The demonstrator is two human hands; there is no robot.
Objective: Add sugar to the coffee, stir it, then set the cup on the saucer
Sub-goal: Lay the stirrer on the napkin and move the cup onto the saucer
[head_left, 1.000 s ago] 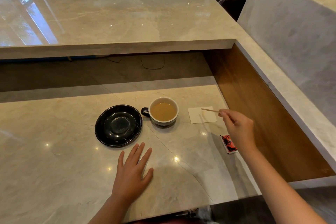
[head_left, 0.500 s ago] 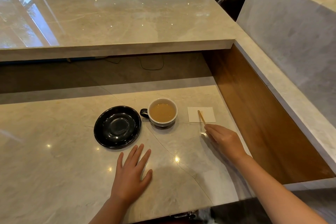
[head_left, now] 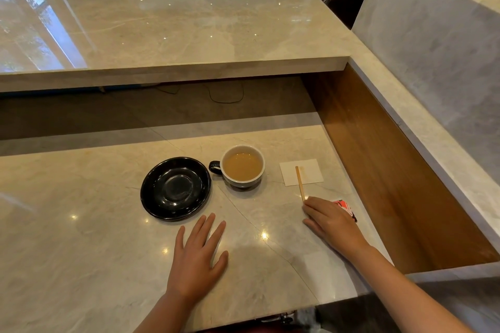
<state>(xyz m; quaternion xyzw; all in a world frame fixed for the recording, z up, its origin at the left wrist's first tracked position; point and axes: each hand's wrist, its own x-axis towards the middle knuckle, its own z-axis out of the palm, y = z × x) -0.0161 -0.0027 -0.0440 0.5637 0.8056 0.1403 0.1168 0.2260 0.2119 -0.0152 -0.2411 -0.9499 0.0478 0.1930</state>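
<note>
A cup with a dark handle holds light brown coffee and stands on the marble counter. The empty black saucer lies just left of it, apart from the cup. A wooden stir stick lies with its far end on a white napkin to the right of the cup. My right hand rests flat just below the stick, fingertips near its near end, not gripping it. A red sugar packet peeks out beside that hand. My left hand lies flat, fingers spread, below the saucer.
A raised marble ledge runs across the back above the work surface. A wooden side panel and a marble wall close off the right. The counter's front edge is close to my forearms. Chairs stand far behind.
My right hand carried the stir stick down from mid-air, laid it on the napkin and let go, then drew back toward me. The left hand, cup and saucer stayed put.
</note>
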